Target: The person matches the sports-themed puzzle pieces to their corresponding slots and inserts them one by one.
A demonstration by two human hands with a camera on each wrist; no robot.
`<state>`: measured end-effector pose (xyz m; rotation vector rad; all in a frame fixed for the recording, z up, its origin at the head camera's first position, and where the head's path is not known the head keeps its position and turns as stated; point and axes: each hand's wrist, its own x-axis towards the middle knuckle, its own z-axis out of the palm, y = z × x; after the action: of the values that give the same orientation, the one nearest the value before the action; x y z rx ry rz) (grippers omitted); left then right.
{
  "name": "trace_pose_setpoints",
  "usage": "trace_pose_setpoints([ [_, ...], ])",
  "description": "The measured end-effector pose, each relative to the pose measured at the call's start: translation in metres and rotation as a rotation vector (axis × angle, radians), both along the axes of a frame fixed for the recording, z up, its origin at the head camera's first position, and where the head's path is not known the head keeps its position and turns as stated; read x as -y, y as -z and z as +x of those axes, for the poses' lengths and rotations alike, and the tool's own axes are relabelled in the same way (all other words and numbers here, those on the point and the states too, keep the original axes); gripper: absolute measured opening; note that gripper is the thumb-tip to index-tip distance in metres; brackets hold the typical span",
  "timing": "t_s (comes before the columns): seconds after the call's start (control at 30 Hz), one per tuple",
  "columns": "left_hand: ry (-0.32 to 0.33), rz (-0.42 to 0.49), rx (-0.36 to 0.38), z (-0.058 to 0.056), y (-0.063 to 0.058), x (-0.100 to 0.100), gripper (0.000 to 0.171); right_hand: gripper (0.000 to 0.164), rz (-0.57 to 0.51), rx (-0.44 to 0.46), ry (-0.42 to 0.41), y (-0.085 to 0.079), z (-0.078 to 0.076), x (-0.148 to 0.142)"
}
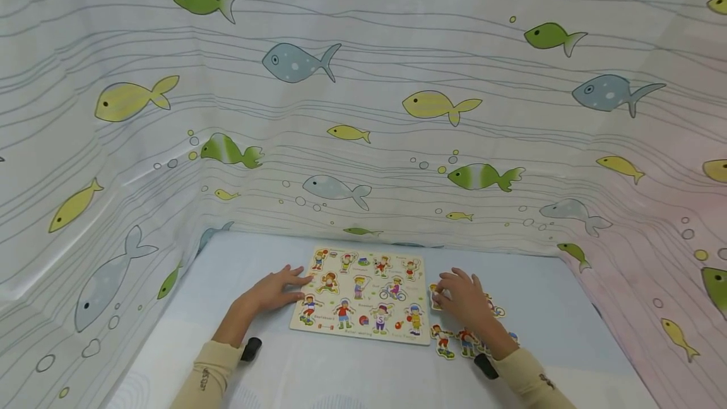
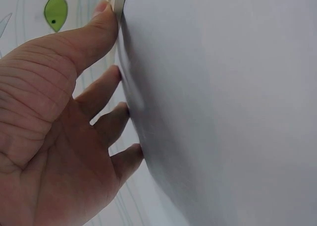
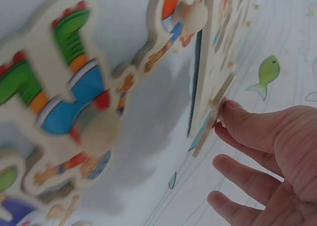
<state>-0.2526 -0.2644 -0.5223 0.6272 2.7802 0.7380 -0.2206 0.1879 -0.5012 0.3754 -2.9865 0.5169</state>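
A pale wooden puzzle board (image 1: 366,289) printed with sports figures lies flat in front of me. My left hand (image 1: 276,290) is at its left edge; in the left wrist view the thumb (image 2: 101,25) touches the board's side while the other fingertips rest on the table. Just right of the board, my right hand (image 1: 466,298) pinches a flat wooden puzzle piece (image 3: 210,119) between thumb and index finger, its other fingers spread. The piece stands edge-on in the right wrist view, so its picture is hidden there. Below that hand lie several loose knobbed puzzle pieces (image 1: 442,341).
A piece with green boots (image 3: 74,102) lies close to the right hand, with other pieces around it. Black wrist cameras (image 1: 252,349) sit on both wrists. A fish-patterned curtain (image 1: 363,144) encloses the pale blue tabletop (image 1: 534,295) at the back and sides.
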Motion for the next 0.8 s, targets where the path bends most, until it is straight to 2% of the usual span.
trace_pose_setpoints([
  [0.37, -0.007, 0.012, 0.007, 0.002, 0.002, -0.001, 0.05, 0.009, -0.043, -0.049, -0.081, 0.007, -0.004, 0.026],
  [0.8, 0.009, 0.008, -0.02, 0.002, -0.001, 0.001, 0.05, 0.009, -0.027, -0.094, -0.163, 0.011, -0.019, 0.055],
])
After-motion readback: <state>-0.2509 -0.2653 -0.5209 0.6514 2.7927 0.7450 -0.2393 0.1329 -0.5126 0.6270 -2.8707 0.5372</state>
